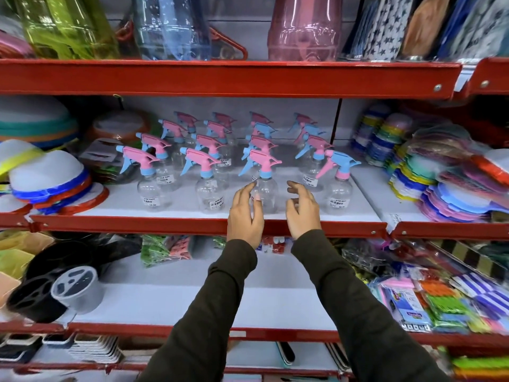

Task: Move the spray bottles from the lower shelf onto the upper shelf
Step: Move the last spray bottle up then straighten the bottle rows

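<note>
Several clear spray bottles with pink and blue trigger heads stand in rows on the upper shelf, a white board with a red front lip. The front bottle of the third row stands between my two hands. My left hand is just left of it, fingers spread, thumb close to its body. My right hand hovers to its right, fingers curled and apart, not touching it. Both hands hold nothing. The lower shelf below shows a bare white board in its middle, with no spray bottles visible on it.
Stacked colourful plastic lids sit left of the bottles, and stacked coloured plates sit to the right. Large tinted bottles fill the top shelf. A black holder and packets flank the lower shelf.
</note>
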A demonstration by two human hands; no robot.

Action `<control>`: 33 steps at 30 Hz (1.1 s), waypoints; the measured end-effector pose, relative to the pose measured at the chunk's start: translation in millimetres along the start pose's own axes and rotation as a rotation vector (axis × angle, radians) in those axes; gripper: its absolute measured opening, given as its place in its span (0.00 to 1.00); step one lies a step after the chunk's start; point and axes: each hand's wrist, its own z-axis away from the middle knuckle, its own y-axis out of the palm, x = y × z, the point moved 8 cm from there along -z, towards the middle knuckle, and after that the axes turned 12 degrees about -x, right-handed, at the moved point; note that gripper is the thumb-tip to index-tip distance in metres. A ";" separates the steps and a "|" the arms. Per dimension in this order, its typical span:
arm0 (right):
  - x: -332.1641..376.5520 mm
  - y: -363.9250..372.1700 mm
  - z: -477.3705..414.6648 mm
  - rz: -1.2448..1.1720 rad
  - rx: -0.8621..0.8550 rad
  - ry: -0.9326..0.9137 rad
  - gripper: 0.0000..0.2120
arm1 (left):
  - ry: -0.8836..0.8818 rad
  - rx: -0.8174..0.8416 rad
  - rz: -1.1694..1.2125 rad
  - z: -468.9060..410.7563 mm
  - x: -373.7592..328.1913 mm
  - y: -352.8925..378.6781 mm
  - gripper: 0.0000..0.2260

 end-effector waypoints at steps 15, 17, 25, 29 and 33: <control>-80.8 -107.8 -42.3 0.112 -0.121 0.235 0.26 | -0.168 0.431 -0.027 40.6 -56.4 136.8 0.23; -87.3 -103.9 -48.0 0.117 -0.028 0.254 0.26 | -0.175 0.511 -0.083 41.4 -60.8 150.0 0.24; -87.5 -85.5 -48.9 0.047 0.053 0.244 0.24 | -0.211 0.463 -0.087 37.9 -55.3 145.8 0.18; -86.9 -78.6 -46.2 0.049 0.066 0.240 0.22 | -0.218 0.458 -0.101 34.8 -50.5 140.0 0.18; -86.9 -79.4 -45.1 0.057 0.069 0.228 0.22 | -0.225 0.475 -0.132 33.9 -48.6 141.3 0.22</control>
